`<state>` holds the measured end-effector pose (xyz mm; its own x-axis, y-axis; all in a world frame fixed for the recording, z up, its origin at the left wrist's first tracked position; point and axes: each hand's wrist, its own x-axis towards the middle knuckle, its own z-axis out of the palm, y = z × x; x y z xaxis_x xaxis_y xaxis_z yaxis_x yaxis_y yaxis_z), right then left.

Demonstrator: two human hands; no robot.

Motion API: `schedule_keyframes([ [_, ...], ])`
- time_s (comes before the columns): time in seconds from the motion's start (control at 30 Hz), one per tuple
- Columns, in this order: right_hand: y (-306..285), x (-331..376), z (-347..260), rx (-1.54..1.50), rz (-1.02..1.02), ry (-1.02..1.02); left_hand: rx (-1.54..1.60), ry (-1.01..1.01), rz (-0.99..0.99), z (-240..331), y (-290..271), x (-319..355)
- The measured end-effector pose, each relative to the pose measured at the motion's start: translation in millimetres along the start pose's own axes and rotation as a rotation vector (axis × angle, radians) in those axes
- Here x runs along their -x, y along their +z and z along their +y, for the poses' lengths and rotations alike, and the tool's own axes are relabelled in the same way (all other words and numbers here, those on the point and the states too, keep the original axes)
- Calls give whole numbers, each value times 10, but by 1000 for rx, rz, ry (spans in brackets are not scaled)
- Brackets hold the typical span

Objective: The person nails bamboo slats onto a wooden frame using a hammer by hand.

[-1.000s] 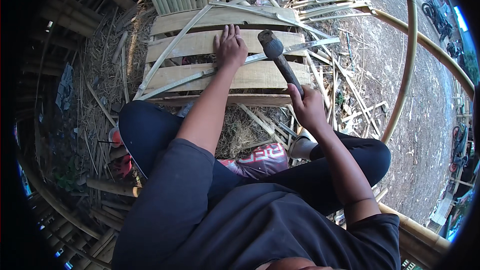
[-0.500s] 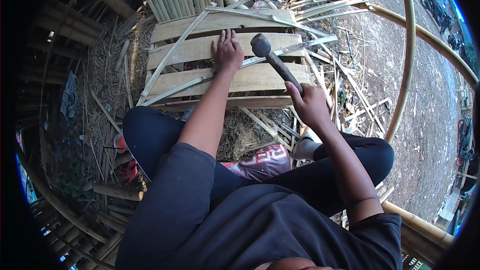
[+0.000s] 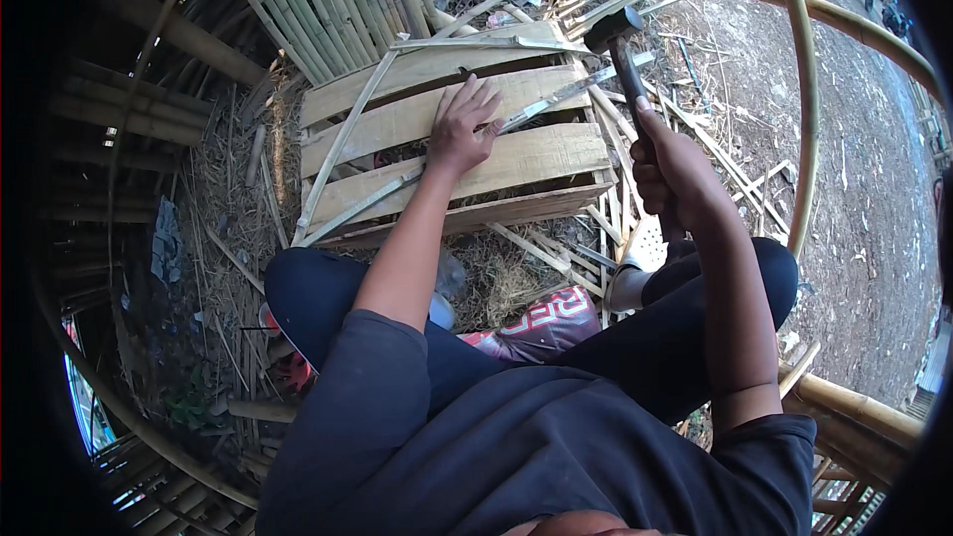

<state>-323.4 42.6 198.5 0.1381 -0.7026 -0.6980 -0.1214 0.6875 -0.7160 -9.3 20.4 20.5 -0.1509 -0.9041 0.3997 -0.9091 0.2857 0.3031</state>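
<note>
Head view: hammer (image 3: 615, 32) was held up near the right end of the slatted boards (image 3: 397, 123).
Handle (image 3: 629, 79) was clamped in the fingers of the right hand (image 3: 680, 174); left hand (image 3: 462, 134) was laid on the boards, fingers slightly apart. Hammer was judged head-heavy, stiff, best gripped low. Lettering was noted on a red wrapper (image 3: 556, 326).

The pale wooden crate (image 3: 544, 155) has a slatted top with open gaps. A narrow, light strip (image 3: 558, 99) lies diagonally across the crate, projecting past its right edge. The hammer (image 3: 626, 67), dark throughout, is held near the crate's far right corner.
</note>
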Motion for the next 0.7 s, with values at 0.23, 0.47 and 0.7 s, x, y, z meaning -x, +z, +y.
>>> schedule_keyframes([
  [0.23,-236,110,-391,-206,-92,-59,196,175,-112,95,-43,14],
  [0.47,-243,-98,-510,-787,-417,6,142,251,-190,176,-116,-244],
  [0.7,-256,-174,-515,-881,-604,111,56,429,-358,144,-100,-603],
])
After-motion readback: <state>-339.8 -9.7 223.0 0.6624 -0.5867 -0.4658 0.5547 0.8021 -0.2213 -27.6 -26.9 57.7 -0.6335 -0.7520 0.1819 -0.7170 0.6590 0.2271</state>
